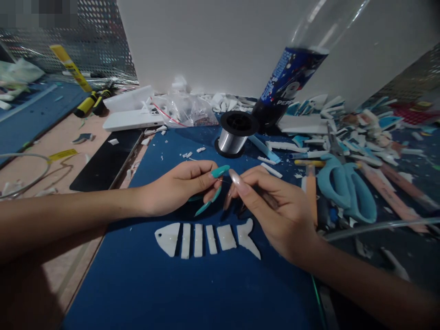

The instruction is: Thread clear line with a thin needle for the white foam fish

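My left hand (187, 185), with long teal nails, is closed in a pinch above the blue mat (144, 284). Opposite it, my right hand (275, 201), with pale glossy nails, is pinched too, fingertips almost meeting the left. A fine thread (225, 181) shows faintly between the fingertips; its ends are hidden. Below the hands lies a flat white fish in several separate slices: a head piece (167, 239) with an eye hole, narrow strips (198, 240), a wider piece (227, 237) and a tail (248, 237). Behind the hands stands a black-ended spool (232, 137) of clear line.
A tilted cola bottle (288, 82) and a plastic bag (189, 110) are at the back. Blue-handled scissors (345, 188) lie right, among heaped white and blue scraps (364, 133). A black phone-like slab (106, 158) and a yellow glue tube (70, 68) are left.
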### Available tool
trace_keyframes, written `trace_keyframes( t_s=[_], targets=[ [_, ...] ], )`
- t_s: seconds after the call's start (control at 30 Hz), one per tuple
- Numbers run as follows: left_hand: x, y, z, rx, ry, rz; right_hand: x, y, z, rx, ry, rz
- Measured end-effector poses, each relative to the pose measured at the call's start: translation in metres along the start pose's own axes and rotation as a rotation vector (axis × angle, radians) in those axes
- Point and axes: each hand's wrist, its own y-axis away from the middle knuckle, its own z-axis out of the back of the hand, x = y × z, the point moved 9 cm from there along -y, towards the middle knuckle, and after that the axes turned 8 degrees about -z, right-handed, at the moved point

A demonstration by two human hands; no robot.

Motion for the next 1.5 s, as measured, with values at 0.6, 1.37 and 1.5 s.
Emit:
trace_keyframes(
  t_s=[0.6,1.37,1.5],
  targets=[
    [-0.0003,-0.0003,-0.0011,0.016,0.036,-0.016,0.002,-0.0013,-0.0014,0.015,-0.008,-0.007],
    [0.0001,-0.0006,-0.0005,0.007,0.023,-0.002,-0.0014,-0.0003,-0.0019,0.024,-0.04,-0.031],
    [0.0009,-0.0005,0.0008,-0.007,0.016,0.005,-0.0023,0.0005,-0.0011,0.026,-0.037,-0.04]
  ],
)
